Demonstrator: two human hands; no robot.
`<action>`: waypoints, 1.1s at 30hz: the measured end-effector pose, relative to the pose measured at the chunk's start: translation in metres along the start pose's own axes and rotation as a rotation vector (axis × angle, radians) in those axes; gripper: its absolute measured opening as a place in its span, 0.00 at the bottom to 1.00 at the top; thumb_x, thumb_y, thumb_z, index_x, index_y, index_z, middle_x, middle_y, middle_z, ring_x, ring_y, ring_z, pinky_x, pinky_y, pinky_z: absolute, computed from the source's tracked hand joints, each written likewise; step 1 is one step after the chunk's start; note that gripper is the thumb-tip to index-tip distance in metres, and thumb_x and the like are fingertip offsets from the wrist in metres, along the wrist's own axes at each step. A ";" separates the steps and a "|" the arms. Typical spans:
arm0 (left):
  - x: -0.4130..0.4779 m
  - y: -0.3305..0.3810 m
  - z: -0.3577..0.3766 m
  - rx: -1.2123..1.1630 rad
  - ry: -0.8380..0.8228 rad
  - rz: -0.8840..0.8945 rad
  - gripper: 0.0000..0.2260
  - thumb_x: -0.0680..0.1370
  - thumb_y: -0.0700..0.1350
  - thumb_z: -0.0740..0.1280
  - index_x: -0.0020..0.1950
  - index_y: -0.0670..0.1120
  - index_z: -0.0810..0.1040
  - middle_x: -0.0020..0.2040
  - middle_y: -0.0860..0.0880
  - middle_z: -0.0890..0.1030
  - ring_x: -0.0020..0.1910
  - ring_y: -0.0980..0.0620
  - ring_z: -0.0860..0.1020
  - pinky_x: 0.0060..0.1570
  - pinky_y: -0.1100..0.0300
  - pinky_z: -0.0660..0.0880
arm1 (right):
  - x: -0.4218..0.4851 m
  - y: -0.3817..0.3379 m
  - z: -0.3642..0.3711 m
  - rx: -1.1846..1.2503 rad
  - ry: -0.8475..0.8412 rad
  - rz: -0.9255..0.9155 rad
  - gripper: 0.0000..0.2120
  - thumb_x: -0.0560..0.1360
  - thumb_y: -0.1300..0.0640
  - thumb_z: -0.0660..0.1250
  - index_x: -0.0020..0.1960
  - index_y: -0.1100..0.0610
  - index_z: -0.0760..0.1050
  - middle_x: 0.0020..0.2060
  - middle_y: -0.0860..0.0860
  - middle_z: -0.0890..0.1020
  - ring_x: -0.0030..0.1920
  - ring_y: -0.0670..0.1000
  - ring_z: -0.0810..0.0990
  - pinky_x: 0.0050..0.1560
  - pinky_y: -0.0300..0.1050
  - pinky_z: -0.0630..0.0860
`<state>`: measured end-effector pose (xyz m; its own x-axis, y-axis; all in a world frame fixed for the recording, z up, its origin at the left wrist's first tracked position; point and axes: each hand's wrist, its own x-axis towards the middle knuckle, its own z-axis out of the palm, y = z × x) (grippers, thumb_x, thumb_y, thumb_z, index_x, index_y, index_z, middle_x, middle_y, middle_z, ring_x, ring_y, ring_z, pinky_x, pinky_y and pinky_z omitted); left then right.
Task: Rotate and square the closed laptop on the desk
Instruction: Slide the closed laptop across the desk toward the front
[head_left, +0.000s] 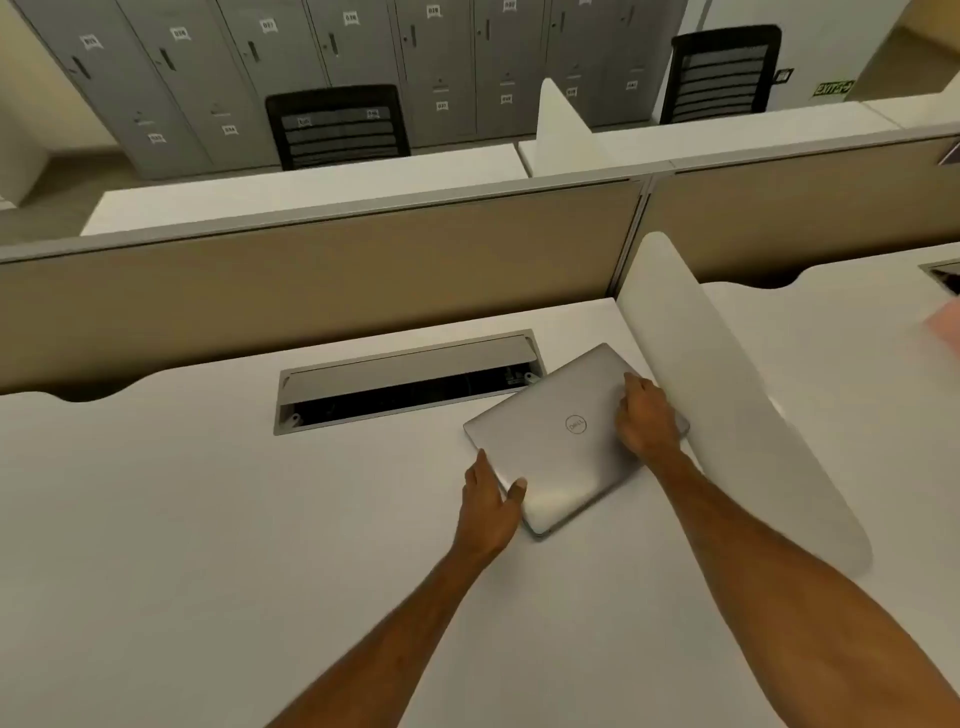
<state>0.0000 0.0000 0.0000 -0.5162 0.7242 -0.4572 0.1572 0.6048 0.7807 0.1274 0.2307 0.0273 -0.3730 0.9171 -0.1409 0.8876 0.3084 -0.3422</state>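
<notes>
Laptop: your closed laptop (563, 441) lies lid up on the white desk (182, 519), toward the right side, skewed so its corners point at you and away, not square with the desk front.

Far corner: it sits just beside the right end of the open cable tray (405, 382), touching or slightly overlapping the tray's rim; I cannot tell which.

Right side: the laptop's right corner lies close against the white divider (727, 405) that stands on the desk.

Left hand: your left hand (491, 501) grips the near-left edge, thumb on top of the lid, fingers against or under the side.

Right hand: your right hand (647, 421) is curled down over the right part of the lid, fingers bent on the surface near the right corner; whether they hook the far edge is hidden.

Step in hand: looks like the turn itself, both hands on, laptop at an angle.

Next move: you need to swing the near corner round and bring the long edge parallel with the desk front, sliding flat, not lifting.

Watch: with the divider so close on the right, the right corner may catch on it, so draw the laptop a little left as you turn. Keep the far corner off the tray opening.
</notes>
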 end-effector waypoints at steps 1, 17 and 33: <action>0.005 0.000 0.002 -0.011 0.015 0.005 0.38 0.86 0.53 0.63 0.89 0.44 0.46 0.88 0.45 0.55 0.87 0.43 0.59 0.84 0.49 0.58 | 0.006 0.000 -0.001 -0.022 -0.016 0.000 0.23 0.85 0.63 0.55 0.79 0.64 0.66 0.72 0.64 0.75 0.73 0.66 0.73 0.71 0.60 0.72; 0.024 0.035 0.017 -0.320 0.225 -0.325 0.19 0.82 0.46 0.65 0.73 0.43 0.73 0.73 0.44 0.69 0.69 0.39 0.76 0.72 0.46 0.75 | 0.063 0.005 0.015 -0.124 -0.071 0.065 0.17 0.83 0.64 0.57 0.69 0.68 0.70 0.67 0.65 0.73 0.67 0.67 0.74 0.65 0.62 0.74; 0.038 0.052 0.007 -0.843 0.243 -0.620 0.14 0.81 0.41 0.65 0.66 0.44 0.76 0.73 0.43 0.73 0.52 0.45 0.75 0.41 0.56 0.72 | 0.087 0.000 0.010 -0.103 -0.151 0.146 0.18 0.85 0.59 0.57 0.71 0.67 0.71 0.72 0.64 0.70 0.73 0.65 0.70 0.73 0.62 0.70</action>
<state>-0.0059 0.0613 0.0197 -0.4741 0.2280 -0.8504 -0.7737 0.3532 0.5260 0.0923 0.3079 0.0060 -0.2677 0.9079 -0.3225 0.9552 0.2061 -0.2125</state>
